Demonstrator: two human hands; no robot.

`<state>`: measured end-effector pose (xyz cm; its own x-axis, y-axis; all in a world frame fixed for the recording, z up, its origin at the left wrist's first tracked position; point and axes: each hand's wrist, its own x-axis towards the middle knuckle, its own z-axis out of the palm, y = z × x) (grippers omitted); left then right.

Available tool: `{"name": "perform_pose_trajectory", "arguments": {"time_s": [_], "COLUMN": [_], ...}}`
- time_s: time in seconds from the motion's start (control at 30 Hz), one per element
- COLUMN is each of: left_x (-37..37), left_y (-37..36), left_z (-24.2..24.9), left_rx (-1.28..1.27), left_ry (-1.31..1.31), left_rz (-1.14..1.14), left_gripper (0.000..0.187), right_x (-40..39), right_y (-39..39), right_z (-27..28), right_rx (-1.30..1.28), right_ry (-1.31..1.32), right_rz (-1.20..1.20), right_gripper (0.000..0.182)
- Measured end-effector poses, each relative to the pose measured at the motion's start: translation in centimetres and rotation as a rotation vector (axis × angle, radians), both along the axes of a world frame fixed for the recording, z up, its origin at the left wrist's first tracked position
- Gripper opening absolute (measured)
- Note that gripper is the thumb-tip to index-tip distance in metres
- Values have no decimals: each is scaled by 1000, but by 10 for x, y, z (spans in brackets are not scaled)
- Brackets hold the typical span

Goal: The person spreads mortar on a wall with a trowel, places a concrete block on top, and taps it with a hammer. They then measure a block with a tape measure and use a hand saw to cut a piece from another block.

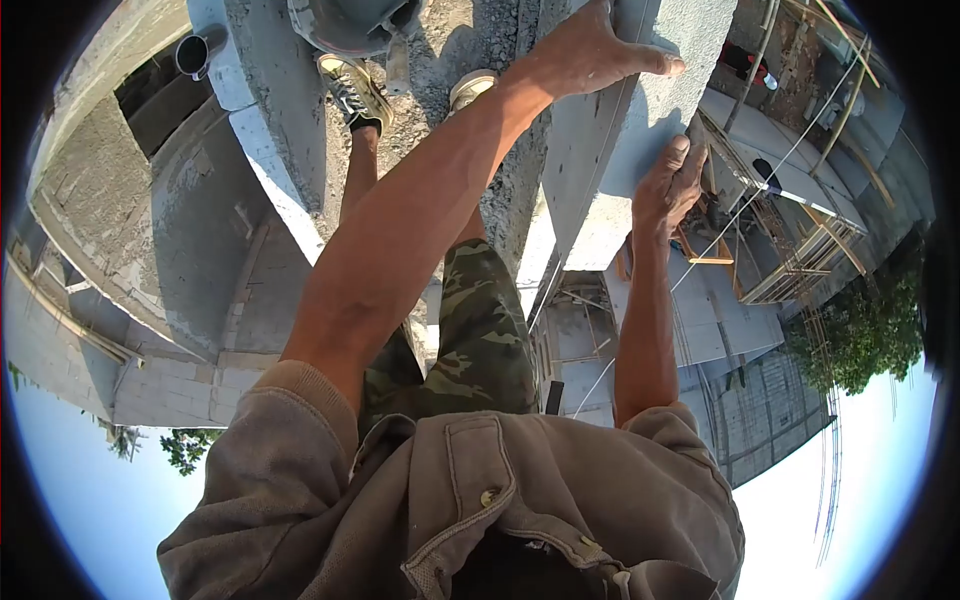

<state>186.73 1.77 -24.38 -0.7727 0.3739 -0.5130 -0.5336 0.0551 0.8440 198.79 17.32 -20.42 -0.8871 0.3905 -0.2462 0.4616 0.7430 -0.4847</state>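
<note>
A long pale concrete block (pixel 650 140) lies along the wall at the upper right, its left face in shadow. My left hand (pixel 590 55) reaches across its left edge, thumb stretched over the pale top; the other fingertips are partly out of sight. On the opposite side, my right hand (pixel 670 185) presses its bent fingers against the block's right edge. Both hands seem to grip this block. Just above my feet sits a grey, mortar-stained basin (pixel 355 25), with a tool-like grey piece (pixel 397 68) beside it.
A dark cup (pixel 195 55) stands on the left block wall (pixel 265 150). My shoes (pixel 355 90) are on rubble between two walls. A taut string (pixel 740 210) crosses at right, over a drop to lower slabs (pixel 690 310). Wooden poles (pixel 845 115) stand farther right.
</note>
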Motion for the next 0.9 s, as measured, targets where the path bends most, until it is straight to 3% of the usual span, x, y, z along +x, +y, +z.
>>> {"name": "perform_pose_trajectory", "arguments": {"time_s": [0.07, 0.13, 0.2, 0.33, 0.4, 0.47, 0.53, 0.57, 0.6, 0.67, 0.73, 0.8, 0.83, 0.9], "left_x": [-2, 3, -1, 0, 3, -3, -3, -6, -5, -1, 0, -1, 2, 7], "left_y": [3, 8, 3, 6, 7, 3, 4, 3, 3, -1, 2, 3, 3, 6], "left_z": [-12, -12, -2, -15, -12, 2, 4, 16, 24, 15, 5, 10, 13, 20], "left_rx": [-19, -19, 40, 86, 9, 340, 333, 233, 136, 201, 263, 217, 215, 77], "left_ry": [33, 43, 2, 131, 160, 48, 75, 14, -57, -57, -45, -41, -51, -73], "left_rz": [20, 18, 26, 47, 32, 25, -2, -25, -52, -71, -75, -67, -71, -4], "left_gripper": [111, 113, 112, 110, 104, 95, 85, 86, 86, 87, 88, 89, 89, 87], "right_x": [-13, -5, -8, 2, 13, 19, 19, 21, 23, 22, 27, 32, 31, 37], "right_y": [-9, -2, -4, 6, 7, 9, 6, 1, 0, 1, 4, 5, 5, 6], "right_z": [12, -21, -12, -19, -19, -15, -8, -16, -19, -22, -20, -22, -30, -28], "right_rx": [-43, 103, 60, 36, 33, 20, 31, 166, 169, -50, -33, 162, 108, 54], "right_ry": [117, 197, 149, 95, -15, -17, 49, 256, 248, 456, 428, 331, 506, 404], "right_rz": [-193, -9, -13, -21, -33, -49, -115, 28, 15, 10, 2, 102, 24, -12], "right_gripper": [69, 70, 64, 71, 89, 89, 78, 66, 66, 59, 61, 61, 59, 62]}}
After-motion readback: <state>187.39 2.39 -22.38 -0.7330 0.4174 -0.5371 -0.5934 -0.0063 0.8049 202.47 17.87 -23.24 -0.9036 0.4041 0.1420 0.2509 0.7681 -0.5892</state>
